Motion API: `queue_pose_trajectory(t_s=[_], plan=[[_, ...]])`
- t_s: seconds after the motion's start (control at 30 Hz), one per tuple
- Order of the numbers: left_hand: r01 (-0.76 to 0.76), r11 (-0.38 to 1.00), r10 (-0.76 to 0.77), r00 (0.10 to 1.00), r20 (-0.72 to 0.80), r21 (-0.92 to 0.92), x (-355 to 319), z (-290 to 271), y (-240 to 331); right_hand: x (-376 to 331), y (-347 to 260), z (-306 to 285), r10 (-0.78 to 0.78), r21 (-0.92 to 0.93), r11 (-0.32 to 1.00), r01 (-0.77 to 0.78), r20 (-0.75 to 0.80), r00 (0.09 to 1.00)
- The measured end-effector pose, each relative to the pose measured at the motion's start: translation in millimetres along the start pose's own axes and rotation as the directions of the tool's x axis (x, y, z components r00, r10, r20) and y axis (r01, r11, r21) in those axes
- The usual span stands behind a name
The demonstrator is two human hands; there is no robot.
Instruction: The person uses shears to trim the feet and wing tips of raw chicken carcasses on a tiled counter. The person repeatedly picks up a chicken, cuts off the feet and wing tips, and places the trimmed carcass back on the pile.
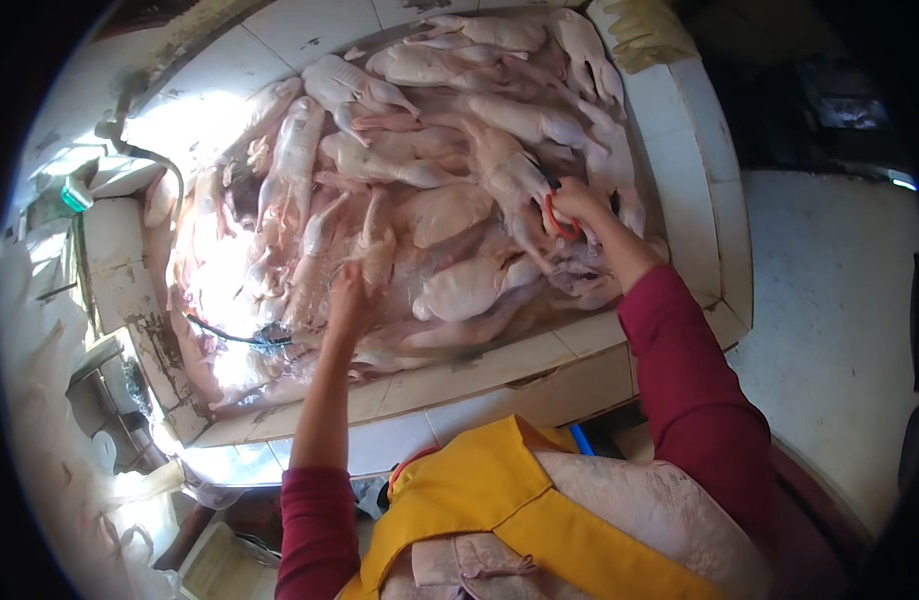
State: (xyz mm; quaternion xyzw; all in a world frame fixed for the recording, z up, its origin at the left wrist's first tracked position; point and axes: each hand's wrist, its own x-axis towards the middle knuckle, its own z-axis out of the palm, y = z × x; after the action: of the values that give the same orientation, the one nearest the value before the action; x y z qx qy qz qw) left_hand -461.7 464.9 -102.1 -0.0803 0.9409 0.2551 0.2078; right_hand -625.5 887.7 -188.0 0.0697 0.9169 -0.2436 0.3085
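Plucked ducks (455, 215) lie heaped in water in a white-tiled basin (400, 395), some on their sides with necks and feet stretched out. My right hand (577, 203) is closed round a pair of scissors (563, 222) with red handles, over the right part of the heap. The blades point up and left toward one pale carcass (508, 178) and are mostly hidden. On the left, my left hand (351, 292) is closed at the lower end of another plucked duck (378, 240); its fingertips are partly hidden.
A black hose (238, 338) dips into the water at the left, where bright glare washes out detail. A tap (115, 128) stands at the far left. Yellowish gloves (648, 35) lie on the far right rim. Below left stands a pale plastic container (225, 570).
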Motion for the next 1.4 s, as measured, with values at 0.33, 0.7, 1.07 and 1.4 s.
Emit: queue_pose_trajectory(t_s=[0.33,0.7,1.07,1.4], plan=[[-0.469,0.766,0.505,0.862,-0.039,-0.440,-54.0,8.4,156.9,-121.0,-73.1,37.1,-0.180,0.621,0.761,0.185,-0.072,0.981],[-0.498,0.867,0.495,0.867,-0.064,-0.038,-82.5,-74.2,158.1,-200.5,-176.3,-16.2,-0.331,0.892,0.452,0.028,0.138,0.933],[-0.325,0.944,0.325,0.946,0.017,0.048,-202.1,-26.3,105.8,-243.7,-123.8,37.7,-0.321,0.487,0.872,0.051,0.490,0.810],[-0.023,0.978,0.038,0.997,0.072,-0.209,-204.8,-28.5,112.6,-190.4,-212.2,-22.3,-0.913,-0.251,-0.275,0.928,0.371,-0.170]])
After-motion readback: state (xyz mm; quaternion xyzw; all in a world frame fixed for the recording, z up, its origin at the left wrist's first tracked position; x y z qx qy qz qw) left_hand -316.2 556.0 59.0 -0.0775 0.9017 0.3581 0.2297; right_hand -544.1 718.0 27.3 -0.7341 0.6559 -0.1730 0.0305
